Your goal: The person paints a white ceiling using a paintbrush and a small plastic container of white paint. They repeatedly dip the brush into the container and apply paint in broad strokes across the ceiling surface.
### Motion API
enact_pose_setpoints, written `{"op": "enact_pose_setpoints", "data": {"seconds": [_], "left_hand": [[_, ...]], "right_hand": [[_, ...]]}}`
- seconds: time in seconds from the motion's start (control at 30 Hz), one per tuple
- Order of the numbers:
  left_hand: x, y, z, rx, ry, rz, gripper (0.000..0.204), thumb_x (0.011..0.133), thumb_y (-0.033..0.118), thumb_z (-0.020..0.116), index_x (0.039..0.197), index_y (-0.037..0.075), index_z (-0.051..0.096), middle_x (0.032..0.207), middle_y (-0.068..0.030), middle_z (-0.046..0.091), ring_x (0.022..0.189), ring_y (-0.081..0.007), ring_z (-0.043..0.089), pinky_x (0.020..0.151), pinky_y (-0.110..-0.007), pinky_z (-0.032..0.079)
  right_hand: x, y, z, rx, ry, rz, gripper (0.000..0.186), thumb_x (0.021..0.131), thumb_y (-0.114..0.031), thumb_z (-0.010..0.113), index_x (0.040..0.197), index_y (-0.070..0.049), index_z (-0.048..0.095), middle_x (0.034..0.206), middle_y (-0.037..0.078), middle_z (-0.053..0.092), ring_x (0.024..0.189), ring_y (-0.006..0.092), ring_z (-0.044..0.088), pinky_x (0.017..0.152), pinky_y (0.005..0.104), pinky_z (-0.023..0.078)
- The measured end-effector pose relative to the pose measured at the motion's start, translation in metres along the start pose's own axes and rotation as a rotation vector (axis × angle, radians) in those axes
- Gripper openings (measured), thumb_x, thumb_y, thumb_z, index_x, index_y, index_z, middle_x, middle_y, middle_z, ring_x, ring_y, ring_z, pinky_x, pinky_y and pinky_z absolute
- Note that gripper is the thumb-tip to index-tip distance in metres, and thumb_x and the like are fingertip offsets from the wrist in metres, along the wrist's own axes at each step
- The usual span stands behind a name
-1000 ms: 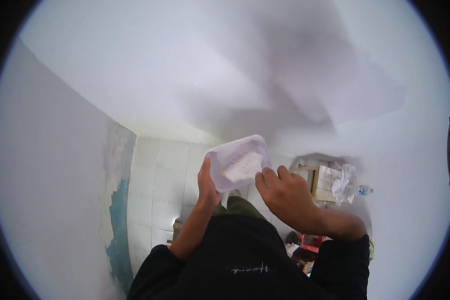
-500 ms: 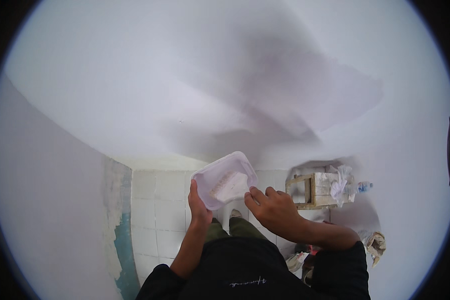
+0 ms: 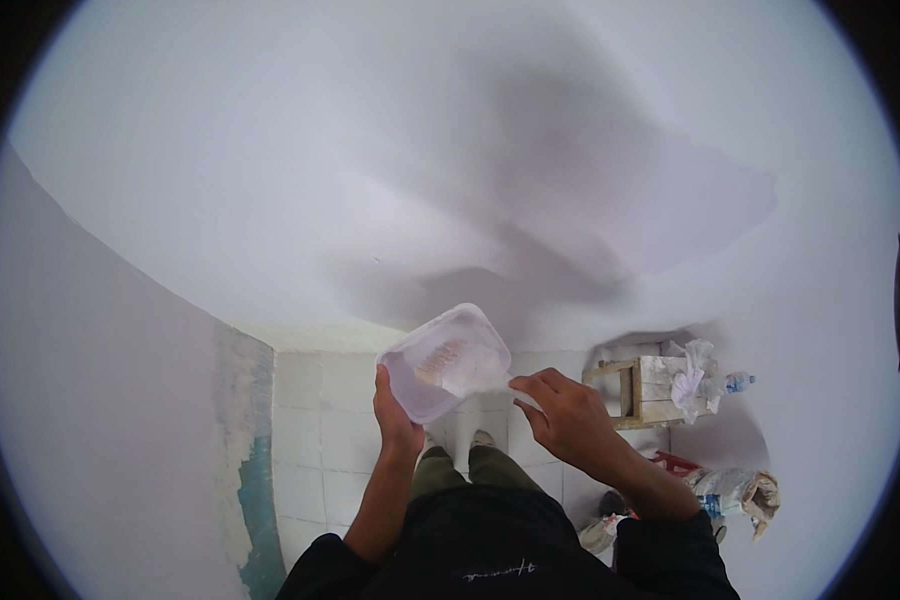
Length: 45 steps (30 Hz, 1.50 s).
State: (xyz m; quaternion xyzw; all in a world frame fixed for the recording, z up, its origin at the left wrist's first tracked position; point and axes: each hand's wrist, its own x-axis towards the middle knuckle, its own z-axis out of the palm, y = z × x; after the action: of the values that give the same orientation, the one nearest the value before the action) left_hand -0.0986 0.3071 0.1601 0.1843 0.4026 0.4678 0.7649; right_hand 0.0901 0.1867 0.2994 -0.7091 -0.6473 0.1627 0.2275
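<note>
My left hand (image 3: 398,424) grips the near left side of a pale lilac, rounded rectangular plastic tub (image 3: 410,394), its thumb along the rim. Inside the tub lies the head of a wide paintbrush (image 3: 477,371), coated white, with tan bristles pointing left. My right hand (image 3: 572,420) is closed on the brush's pale handle at the tub's right rim. How much paint the tub holds I cannot tell. Both hands are in front of my body, close to the wall.
A pale wall (image 3: 270,200) with a slightly darker patch rises ahead. On the left wall is a peeling teal strip (image 3: 260,520). At right stands a wooden stool (image 3: 660,390) bearing a crumpled plastic bag (image 3: 692,380), beside a bottle (image 3: 739,382). A worn sack (image 3: 755,495) sits nearer, on white floor tiles (image 3: 300,440).
The right hand has moved slightly right and turned, so more of the brush handle shows. The tub has shifted a little left. My view has tilted, showing both feet and more of the sack.
</note>
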Motion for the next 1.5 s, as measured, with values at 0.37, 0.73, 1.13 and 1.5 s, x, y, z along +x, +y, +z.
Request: {"op": "enact_pose_setpoints", "data": {"seconds": [0.37, 0.73, 1.13, 1.5], "left_hand": [[0.018, 0.036, 0.014, -0.032, -0.052, 0.007, 0.057, 0.107, 0.046, 0.035, 0.144, 0.002, 0.041, 0.14, -0.0121, 0.052, 0.13, -0.0259, 0.051, 0.109, -0.04, 0.042], [0.024, 0.03, -0.012, 0.021, -0.049, -0.033, 0.054, 0.107, 0.046, 0.034, 0.145, 0.009, 0.042, 0.142, -0.0076, 0.051, 0.132, -0.0248, 0.049, 0.108, -0.042, 0.041], [0.02, 0.032, -0.041, 0.021, 0.011, -0.021, 0.056, 0.108, 0.045, 0.033, 0.144, 0.003, 0.043, 0.14, -0.0114, 0.054, 0.131, -0.0265, 0.051, 0.109, -0.04, 0.041], [0.02, 0.03, -0.049, 0.032, 0.036, -0.005, 0.057, 0.108, 0.045, 0.033, 0.144, 0.003, 0.042, 0.142, -0.0116, 0.053, 0.132, -0.0264, 0.051, 0.11, -0.041, 0.04]], "right_hand": [[0.04, -0.022, 0.026, 0.077, 0.454, 0.012, 0.035, 0.088, -0.01, 0.068, 0.123, -0.008, 0.063, 0.095, 0.016, 0.061, 0.082, 0.0353, 0.065, 0.068, 0.0429, 0.053], [0.142, -0.002, 0.03, 0.006, 1.039, -0.04, 0.034, 0.097, -0.011, 0.062, 0.129, 0.001, 0.058, 0.103, 0.016, 0.061, 0.093, 0.0251, 0.06, 0.08, 0.0381, 0.05], [0.146, -0.002, 0.066, 1.147, 0.511, 0.172, 0.025, 0.107, -0.022, 0.049, 0.12, -0.001, 0.049, 0.082, 0.004, 0.057, 0.053, 0.0064, 0.046, 0.046, 0.0238, 0.042], [0.11, -0.036, 0.056, 1.35, 0.241, 0.654, 0.03, 0.107, -0.025, 0.047, 0.126, -0.002, 0.053, 0.074, 0.002, 0.053, 0.04, 0.005, 0.036, 0.034, 0.0229, 0.024]]}}
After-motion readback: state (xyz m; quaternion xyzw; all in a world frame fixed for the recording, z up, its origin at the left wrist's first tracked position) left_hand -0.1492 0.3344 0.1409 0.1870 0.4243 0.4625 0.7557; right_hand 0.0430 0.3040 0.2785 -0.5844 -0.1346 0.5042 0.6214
